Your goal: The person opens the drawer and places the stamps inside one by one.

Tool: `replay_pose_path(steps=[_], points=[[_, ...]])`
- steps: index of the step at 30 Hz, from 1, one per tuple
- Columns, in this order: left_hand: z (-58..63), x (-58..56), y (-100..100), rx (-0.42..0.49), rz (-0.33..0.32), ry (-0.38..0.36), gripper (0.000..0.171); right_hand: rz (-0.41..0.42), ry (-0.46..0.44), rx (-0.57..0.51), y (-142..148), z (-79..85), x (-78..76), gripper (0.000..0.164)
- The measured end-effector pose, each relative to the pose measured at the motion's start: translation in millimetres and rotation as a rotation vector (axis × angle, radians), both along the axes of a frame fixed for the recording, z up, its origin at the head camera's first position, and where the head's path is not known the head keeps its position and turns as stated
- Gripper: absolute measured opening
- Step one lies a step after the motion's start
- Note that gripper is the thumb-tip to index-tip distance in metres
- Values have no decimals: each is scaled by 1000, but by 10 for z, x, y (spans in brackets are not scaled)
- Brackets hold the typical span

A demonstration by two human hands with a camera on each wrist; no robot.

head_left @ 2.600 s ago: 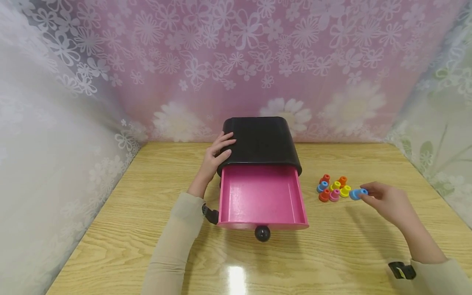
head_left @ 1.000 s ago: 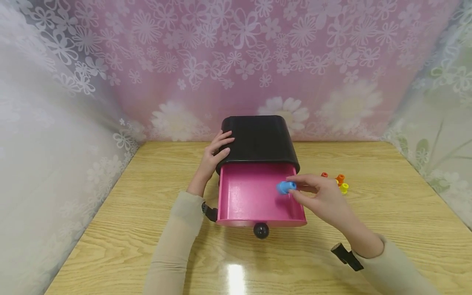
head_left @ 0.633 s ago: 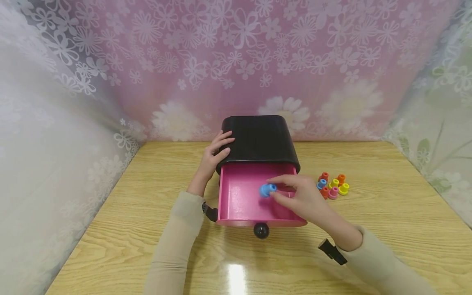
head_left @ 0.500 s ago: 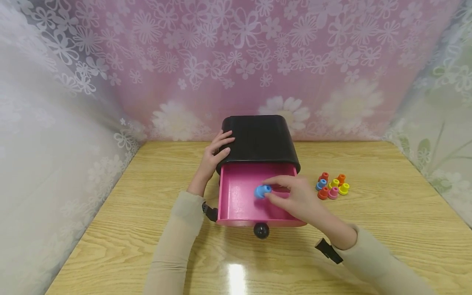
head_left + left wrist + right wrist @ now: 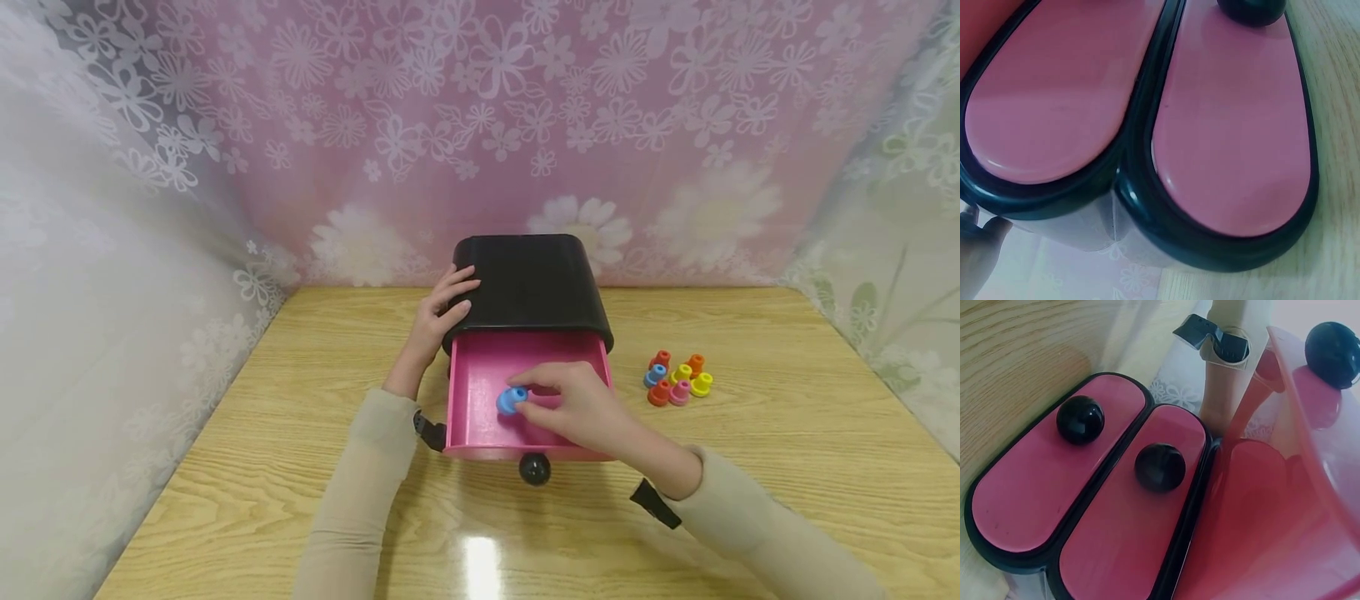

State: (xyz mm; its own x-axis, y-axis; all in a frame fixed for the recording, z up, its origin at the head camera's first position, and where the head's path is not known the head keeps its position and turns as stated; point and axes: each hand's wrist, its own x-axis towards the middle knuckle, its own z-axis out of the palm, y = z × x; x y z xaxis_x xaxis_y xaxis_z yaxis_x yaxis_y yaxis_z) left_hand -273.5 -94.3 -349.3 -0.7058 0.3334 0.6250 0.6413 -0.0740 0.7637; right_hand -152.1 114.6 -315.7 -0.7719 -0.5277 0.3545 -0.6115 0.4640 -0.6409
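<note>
A black drawer cabinet [image 5: 532, 283] has its pink top drawer [image 5: 474, 429] pulled out. My left hand [image 5: 433, 321] rests on the cabinet's upper left side, fingers extended over the edge. Inside the drawer's opening, my right hand [image 5: 585, 407] pinches a blue plastic peg [image 5: 510, 402] between thumb and fingers. Whether that peg touches the drawer floor is hard to tell. Lower pink drawer fronts [image 5: 1229, 131] fill the left wrist view, with part of the left hand [image 5: 979, 253] at its corner. The right wrist view shows drawer fronts [image 5: 1129, 531] with black knobs; the peg is hidden there.
Right of the cabinet, several pegs stand clustered on the wooden table [image 5: 750, 467], among them a red peg [image 5: 658, 393], a pink peg [image 5: 679, 393] and a yellow peg [image 5: 702, 384]. The open drawer's black knob [image 5: 535, 469] juts forward. Flowered cloth [image 5: 495, 125] encloses the back and sides.
My right hand has carried the blue peg from beside the cluster leftward into the open drawer, moving lower and further left lately. The left hand has stayed on the cabinet.
</note>
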Motion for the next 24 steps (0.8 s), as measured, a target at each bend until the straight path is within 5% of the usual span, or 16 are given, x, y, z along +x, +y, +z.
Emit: replay_pose_path(steps=[8, 15, 24], points=[[-166, -178, -18, -1, 22, 0, 69, 41, 37, 40, -55, -24, -32, 24], [-103, -125, -26, -1, 9, 2, 35, 36, 35, 78, -71, -6, -18, 27], [71, 68, 6, -8, 14, -9, 35, 45, 26, 118, -77, -2, 8, 26]])
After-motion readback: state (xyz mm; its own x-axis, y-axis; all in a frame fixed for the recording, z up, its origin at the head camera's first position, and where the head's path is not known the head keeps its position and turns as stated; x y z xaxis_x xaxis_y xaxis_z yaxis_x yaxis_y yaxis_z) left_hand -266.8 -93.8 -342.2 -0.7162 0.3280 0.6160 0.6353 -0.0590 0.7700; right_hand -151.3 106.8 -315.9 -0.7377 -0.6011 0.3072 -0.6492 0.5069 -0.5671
